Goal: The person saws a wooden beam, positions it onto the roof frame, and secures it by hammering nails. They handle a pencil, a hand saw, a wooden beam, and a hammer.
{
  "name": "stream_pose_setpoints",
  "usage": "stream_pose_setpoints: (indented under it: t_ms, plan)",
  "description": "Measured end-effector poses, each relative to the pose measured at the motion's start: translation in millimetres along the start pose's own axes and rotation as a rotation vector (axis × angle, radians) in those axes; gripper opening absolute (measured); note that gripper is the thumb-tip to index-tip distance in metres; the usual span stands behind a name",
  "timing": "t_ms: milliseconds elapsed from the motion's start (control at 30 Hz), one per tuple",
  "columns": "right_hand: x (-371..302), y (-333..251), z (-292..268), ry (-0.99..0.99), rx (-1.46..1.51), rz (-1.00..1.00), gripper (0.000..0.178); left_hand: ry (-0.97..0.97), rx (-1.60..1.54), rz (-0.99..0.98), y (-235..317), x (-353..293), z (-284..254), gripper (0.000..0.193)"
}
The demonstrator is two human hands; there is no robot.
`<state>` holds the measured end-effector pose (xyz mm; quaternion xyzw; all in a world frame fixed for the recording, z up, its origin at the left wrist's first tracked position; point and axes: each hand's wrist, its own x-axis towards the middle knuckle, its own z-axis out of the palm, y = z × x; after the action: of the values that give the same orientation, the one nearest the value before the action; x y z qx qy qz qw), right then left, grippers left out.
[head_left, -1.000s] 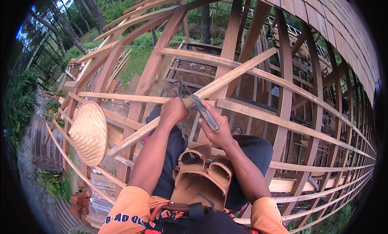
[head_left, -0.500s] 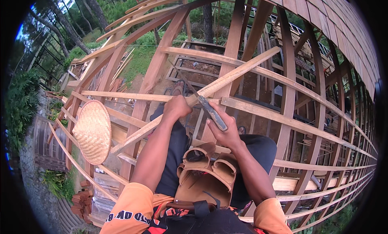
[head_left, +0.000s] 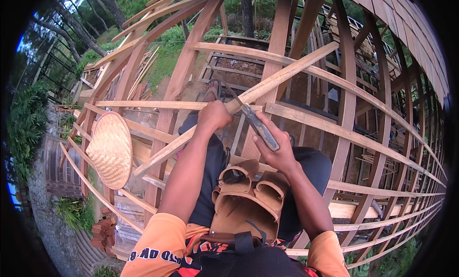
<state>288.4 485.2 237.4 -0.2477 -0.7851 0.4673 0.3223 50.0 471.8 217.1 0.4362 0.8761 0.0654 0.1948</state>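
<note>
1. Above an open roof frame of reddish-brown timber rafters (head_left: 278, 33) and pale, narrow wooden battens (head_left: 315, 121), a long, straight, pale wooden strip (head_left: 287, 78) lies slantwise, rising from lower left to upper right.
2. The left hand (head_left: 215, 115) is closed in a fist around this strip, near its middle.
3. The right hand (head_left: 277, 145) is wrapped around the worn grey handle of a slim hand saw (head_left: 259, 127), whose thin, dark blade points up and to the left.
4. That blade crosses the strip just right of the left fist; whether its teeth bite into the wood, I cannot tell.
5. Below the hands, between the dark-trousered knees, sits a tan leather tool pouch (head_left: 246, 207) with several open pockets.
6. Off to the left is a conical, woven, straw-coloured hat (head_left: 112, 150); brown wooden shingles (head_left: 406, 33) cover the upper right.
</note>
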Motion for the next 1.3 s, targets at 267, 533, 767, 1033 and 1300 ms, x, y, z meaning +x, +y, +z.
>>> stream_pose_setpoints:
  t_ms: [267,533,767,1033,1300]
  plan:
    - [-97.0,-28.2,-41.8,0.029,-0.045,0.094,0.057,-0.250,-0.107,0.025,-6.7,3.9,-3.7,0.038]
    - [-56.9,-31.0,-24.4,-0.035,-0.034,0.047,0.058,-0.086,-0.090,-0.008,-13.2,8.5,-15.4,0.039]
    - [-45.6,-11.6,-21.7,-0.024,-0.001,0.168,0.057,-0.137,-0.059,0.014,4.2,-10.2,-8.3,0.037]
    - [-94.4,-40.6,-44.7,-0.051,-0.101,0.023,0.062,-0.213,-0.103,-0.017,-22.6,13.6,-25.3,0.040]
    - [-4.3,16.6,-3.9,0.081,0.012,-0.037,0.059,-0.026,-0.002,0.086,14.0,-6.1,1.3,0.037]
